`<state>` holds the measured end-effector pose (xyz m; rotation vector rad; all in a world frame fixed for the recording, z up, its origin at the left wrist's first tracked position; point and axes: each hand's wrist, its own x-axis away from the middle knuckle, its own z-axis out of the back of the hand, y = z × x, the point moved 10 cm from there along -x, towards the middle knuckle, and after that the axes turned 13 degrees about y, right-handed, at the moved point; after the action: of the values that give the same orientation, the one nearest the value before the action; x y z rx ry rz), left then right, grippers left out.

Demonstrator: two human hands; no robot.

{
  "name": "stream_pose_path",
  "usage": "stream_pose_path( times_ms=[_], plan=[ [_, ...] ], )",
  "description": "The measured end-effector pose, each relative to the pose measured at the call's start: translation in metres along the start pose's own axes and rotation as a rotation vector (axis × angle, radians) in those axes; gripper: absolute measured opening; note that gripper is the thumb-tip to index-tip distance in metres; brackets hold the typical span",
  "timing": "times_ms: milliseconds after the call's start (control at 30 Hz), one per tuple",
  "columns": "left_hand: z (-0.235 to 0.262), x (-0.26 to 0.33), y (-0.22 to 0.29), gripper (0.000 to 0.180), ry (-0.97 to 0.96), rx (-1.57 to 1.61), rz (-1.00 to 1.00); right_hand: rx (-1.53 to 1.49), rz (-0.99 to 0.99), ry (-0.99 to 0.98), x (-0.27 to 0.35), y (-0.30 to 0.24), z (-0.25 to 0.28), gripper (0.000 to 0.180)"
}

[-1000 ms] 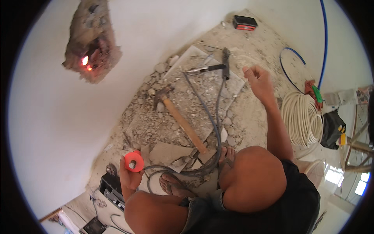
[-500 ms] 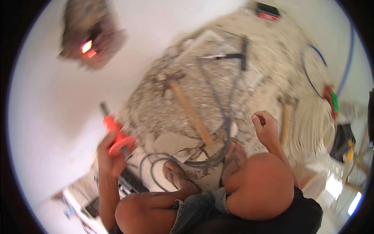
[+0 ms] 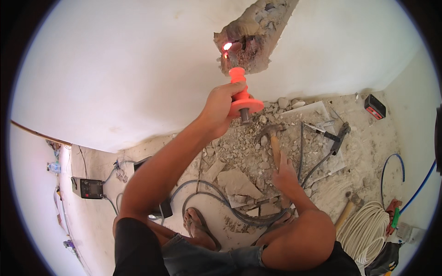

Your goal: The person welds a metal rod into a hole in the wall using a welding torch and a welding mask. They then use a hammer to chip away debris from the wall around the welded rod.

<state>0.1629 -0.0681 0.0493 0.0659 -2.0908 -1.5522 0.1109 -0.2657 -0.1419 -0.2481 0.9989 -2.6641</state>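
Note:
My left hand [image 3: 217, 108] is wrapped round the orange-red guard grip of a cold chisel [image 3: 238, 76]. Its struck end points down toward me, and its tip reaches the lower edge of a ragged hole [image 3: 251, 43] broken into the white wall. A bright glowing spot [image 3: 227, 46] shows at the hole's left side. Lower and to the right, my right hand [image 3: 286, 178] is closed on the wooden handle of a hammer [image 3: 275, 146]. The hammer's head lies over the rubble [image 3: 246, 152] by the wall's foot.
A grey cable [image 3: 216, 191] curves around my sandalled feet. Right of the rubble lies a black-handled tool [image 3: 338, 138] on a pale board. Further right are a red-and-black box [image 3: 375, 106], a second hammer [image 3: 347, 209] and coiled cream cable [image 3: 366, 234]. A dark device [image 3: 91, 189] stands left.
My left hand has brought the chisel up and right to the hole. My right hand, earlier away from the hammer, now holds its handle. The view has swung left.

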Motion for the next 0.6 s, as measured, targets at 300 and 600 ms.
stream_pose_path(
  times_ms=[300,600],
  plan=[
    [-0.008,-0.036,-0.006,0.018,-0.168,0.718,0.017,-0.251,-0.117,0.167,0.023,0.021,0.064,0.056],
    [0.011,-0.050,-0.012,0.027,-0.393,0.856,0.072,-0.211,0.491,0.319,0.032,-0.121,0.170,0.038]
  ],
)
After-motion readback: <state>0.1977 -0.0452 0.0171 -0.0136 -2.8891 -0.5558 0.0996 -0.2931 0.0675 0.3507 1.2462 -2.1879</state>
